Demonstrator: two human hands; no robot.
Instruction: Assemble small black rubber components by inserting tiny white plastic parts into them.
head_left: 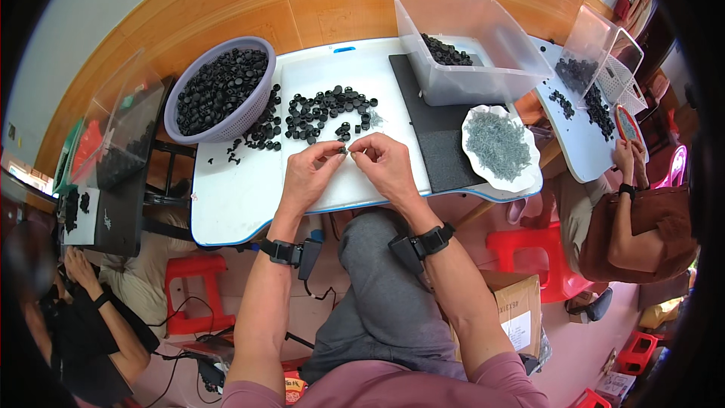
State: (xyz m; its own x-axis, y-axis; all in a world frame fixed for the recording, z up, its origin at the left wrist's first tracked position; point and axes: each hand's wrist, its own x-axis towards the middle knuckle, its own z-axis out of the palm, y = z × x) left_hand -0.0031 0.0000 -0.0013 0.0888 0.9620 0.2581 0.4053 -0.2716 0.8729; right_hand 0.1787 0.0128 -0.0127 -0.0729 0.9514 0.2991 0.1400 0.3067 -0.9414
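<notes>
Over the front of the white table (234,208), my left hand (308,170) pinches a small dark cap (343,150) between thumb and fingertips. Close beside it on the right, my right hand (389,166) has its thumb and finger pressed together; whatever is between them is too small to make out. Just beyond my hands lie loose black round caps (325,109), some upright and some on their sides. A few clear slivers (375,118) rest at the right end of that scatter.
A lavender basket (226,132) full of black caps stands at the left. To the right are a black mat (438,159), a clear plastic bin (476,79) with black parts, and a white scalloped dish (472,162) of clear small pieces. Other people work at both sides; red stools (200,295) stand below.
</notes>
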